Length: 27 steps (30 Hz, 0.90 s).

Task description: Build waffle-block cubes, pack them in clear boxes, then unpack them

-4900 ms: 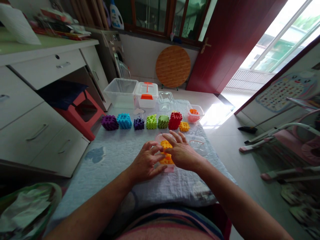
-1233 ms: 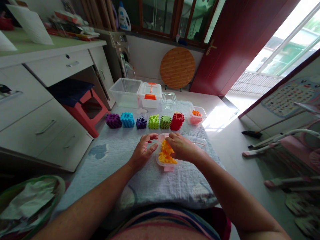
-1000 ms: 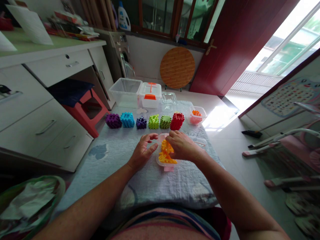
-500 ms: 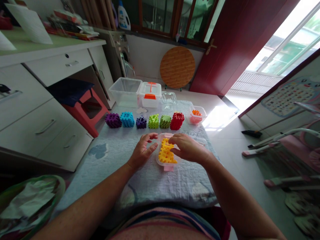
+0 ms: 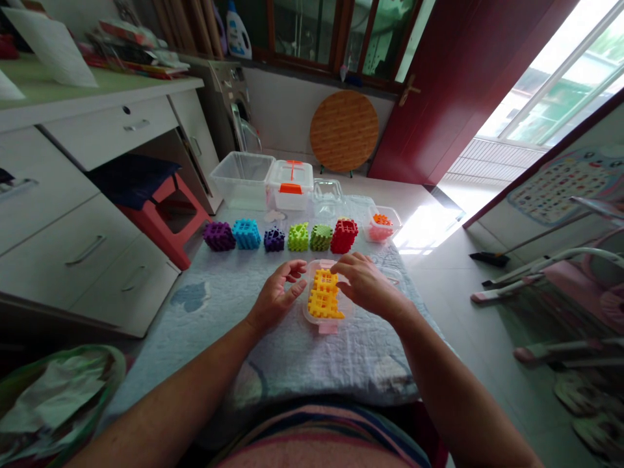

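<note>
A small clear plastic box (image 5: 329,321) with pink clasps stands in front of me on the cloth. Inside it lie yellow interlocking blocks (image 5: 324,296), in two stacks one behind the other. At the box's left side is my left hand (image 5: 280,290), fingers apart and nothing in it. Over the right part of the box hovers my right hand (image 5: 363,279), its fingers loosely bent and spread, holding nothing I can see. Behind the box runs a row of block stacks: purple (image 5: 219,236), light blue (image 5: 246,233), dark violet (image 5: 274,238), lime (image 5: 298,236), green (image 5: 322,237) and red (image 5: 344,235).
At the back of the cloth-covered table (image 5: 205,338) are a large clear bin (image 5: 242,179), a lidded box with orange latches (image 5: 290,185) and a clear container (image 5: 327,195). A tub of orange pieces (image 5: 383,224) stands at the right. A pink stool (image 5: 160,201) is to the left.
My right hand has lifted back and to the right, off the yellow blocks, uncovering more of them. My left hand stays nearly where it was.
</note>
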Motion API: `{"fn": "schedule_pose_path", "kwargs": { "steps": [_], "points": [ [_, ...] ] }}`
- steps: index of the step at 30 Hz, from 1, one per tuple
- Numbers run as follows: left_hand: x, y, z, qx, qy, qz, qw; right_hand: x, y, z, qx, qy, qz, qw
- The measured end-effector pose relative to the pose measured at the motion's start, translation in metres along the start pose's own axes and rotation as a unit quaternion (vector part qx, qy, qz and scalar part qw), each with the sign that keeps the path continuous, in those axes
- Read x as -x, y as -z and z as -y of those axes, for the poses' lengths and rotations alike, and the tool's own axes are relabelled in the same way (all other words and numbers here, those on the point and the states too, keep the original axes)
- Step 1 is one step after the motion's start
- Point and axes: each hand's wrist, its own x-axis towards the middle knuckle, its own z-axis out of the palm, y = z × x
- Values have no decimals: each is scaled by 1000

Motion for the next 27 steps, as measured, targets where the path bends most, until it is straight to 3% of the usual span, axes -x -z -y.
{"fn": "schedule_pose_path", "kwargs": {
  "steps": [5,9,13,18,22,27],
  "points": [
    [2,-2,-3,62,54,34,996,34,4,-48,-36,-127,-114,985],
    [0,-4,-3,174,120,66,975,57,-17,-78,4,-222,-80,972],
    [-4,-2,1,262,177,93,944,62,-40,-86,3,-237,-55,970],
    [-6,-2,6,316,196,100,923,59,-50,-90,-25,-266,-71,961],
    [-7,-3,10,343,197,97,913,64,-44,-89,-84,-255,-126,955],
    [-12,-3,9,351,186,48,916,70,-15,-73,-150,-205,-210,944]
  ]
}}
